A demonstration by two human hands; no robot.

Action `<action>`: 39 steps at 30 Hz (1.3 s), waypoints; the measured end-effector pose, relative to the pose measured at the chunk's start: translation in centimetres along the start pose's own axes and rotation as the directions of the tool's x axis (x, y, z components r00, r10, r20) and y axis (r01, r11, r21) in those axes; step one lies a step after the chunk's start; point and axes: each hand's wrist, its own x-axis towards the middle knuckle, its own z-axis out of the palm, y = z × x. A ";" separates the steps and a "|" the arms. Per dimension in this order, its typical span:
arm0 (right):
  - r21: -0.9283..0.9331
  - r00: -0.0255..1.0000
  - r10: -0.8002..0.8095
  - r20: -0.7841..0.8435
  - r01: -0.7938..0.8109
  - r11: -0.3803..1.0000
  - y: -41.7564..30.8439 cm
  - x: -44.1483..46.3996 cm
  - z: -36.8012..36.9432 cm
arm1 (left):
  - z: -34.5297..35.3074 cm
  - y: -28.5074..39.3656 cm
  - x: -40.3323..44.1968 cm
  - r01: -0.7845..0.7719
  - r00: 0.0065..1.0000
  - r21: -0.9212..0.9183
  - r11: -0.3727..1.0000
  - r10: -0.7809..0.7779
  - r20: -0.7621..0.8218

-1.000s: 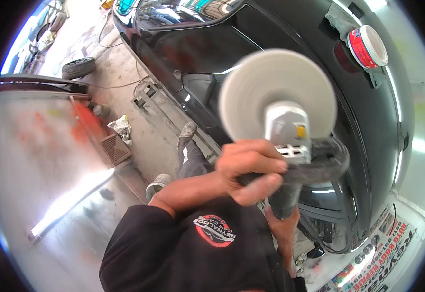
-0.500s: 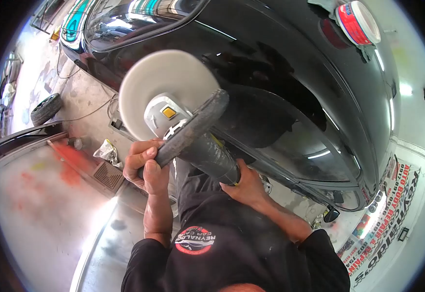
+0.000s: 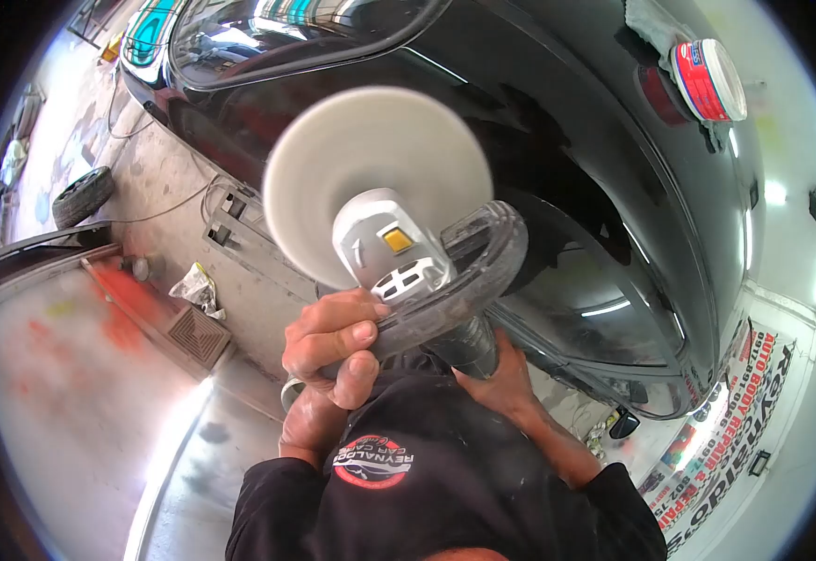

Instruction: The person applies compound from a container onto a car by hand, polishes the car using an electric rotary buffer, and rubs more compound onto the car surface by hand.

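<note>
The polisher [image 3: 394, 248] has a round pale pad [image 3: 371, 168], blurred as if spinning, and hangs in front of the black car [image 3: 567, 159]. Whether the pad touches the car I cannot tell. My left hand [image 3: 333, 346] is closed around the end of the black loop handle [image 3: 469, 290]. Lower and to the right, my right hand [image 3: 506, 379] wraps round the rear of the dark polisher body, its fingers partly hidden.
A white and red tub [image 3: 707, 79] rests on the car beside a grey cloth. At left are a loose tire [image 3: 83, 196], a large paint-marked panel [image 3: 71, 346] and a metal frame [image 3: 240, 229]. A cord crosses the floor. A lettered banner [image 3: 735, 421] hangs at lower right.
Against one second ago, the polisher and my left hand are farther left. Since half a second ago, both have shifted back right, and the loop handle has turned. Both hands keep their hold.
</note>
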 end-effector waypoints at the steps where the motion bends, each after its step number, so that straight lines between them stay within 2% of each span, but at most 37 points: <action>1: 0.009 1.000 -0.011 -0.007 0.011 1.000 0.8 0.2 0.3 | -0.1 -0.1 -0.2 0.001 1.000 0.024 1.000 0.000 -0.020; 4: -0.076 0.987 -0.150 0.056 0.154 0.985 1.4 2.7 1.7 | -1.5 -1.5 -1.4 0.003 0.994 0.074 0.997 0.005 -0.113; 5: -0.067 0.988 -0.135 0.069 0.140 0.988 0.8 3.5 2.2 | -1.9 -2.1 -1.4 -0.012 0.985 0.065 0.998 0.023 -0.173; 7: -0.056 0.988 -0.117 0.105 0.123 0.991 -0.9 5.2 3.0 | -3.1 -2.7 -1.1 -0.008 0.983 0.064 0.998 0.020 -0.180; 8: -0.005 0.975 -0.206 0.084 0.207 0.978 -0.8 5.9 3.3 | -3.4 -3.0 -1.1 -0.004 0.981 0.068 0.998 0.017 -0.191; 11: 0.021 0.981 -0.165 0.100 0.164 0.986 -0.6 6.3 3.5 | -3.1 -3.1 -1.3 -0.010 0.975 0.174 0.985 0.048 -0.215; 14: -0.036 0.977 -0.207 0.051 0.209 0.977 0.8 4.8 1.8 | -1.6 -1.6 -1.7 0.026 0.992 0.151 0.988 -0.007 -0.128; 15: -0.073 0.985 -0.147 0.084 0.154 0.985 0.9 4.0 0.8 | -1.2 -1.0 -1.8 0.032 0.996 0.147 0.989 -0.020 -0.084; 17: -0.143 0.990 -0.020 0.139 0.040 0.989 1.0 1.8 -1.5 | 0.6 0.0 -1.2 -0.053 0.998 0.070 0.996 0.051 0.027; 19: -0.177 0.992 0.061 0.109 -0.041 0.983 1.8 -0.1 -3.0 | 2.1 1.1 0.4 -0.109 0.974 -0.006 0.994 0.108 0.197; 20: -0.190 0.991 0.103 0.082 -0.086 0.978 2.2 -1.2 -3.6 | 3.2 1.6 1.2 -0.125 0.966 -0.044 0.991 0.131 0.224; 23: 0.027 0.999 -0.013 -0.050 0.014 1.000 5.9 -4.4 -4.4 | 7.2 3.0 2.9 -0.149 0.937 -0.184 0.972 0.198 0.287; 25: 0.077 0.995 -0.030 -0.092 0.037 0.996 5.9 -6.2 -5.4 | 9.8 3.8 3.6 -0.138 0.931 -0.258 0.956 0.214 0.295; 27: 0.118 0.992 -0.059 -0.115 0.072 0.990 5.6 -7.5 -6.4 | 13.3 3.8 3.8 -0.156 0.935 -0.401 0.902 0.266 0.233; 30: 0.163 0.975 -0.031 -0.222 0.068 0.984 6.3 -9.4 -7.1 | 17.5 4.4 3.9 -0.150 0.928 -0.461 0.875 0.285 0.239; 34: 0.195 0.938 0.016 -0.346 0.055 0.979 7.5 -10.9 -7.6 | 22.1 4.3 3.7 -0.051 0.929 -0.602 0.797 0.259 0.264; 39: 0.216 0.912 0.034 -0.409 0.060 0.975 7.6 -10.8 -7.2 | 21.3 3.8 3.1 -0.090 0.929 -0.577 0.812 0.277 0.244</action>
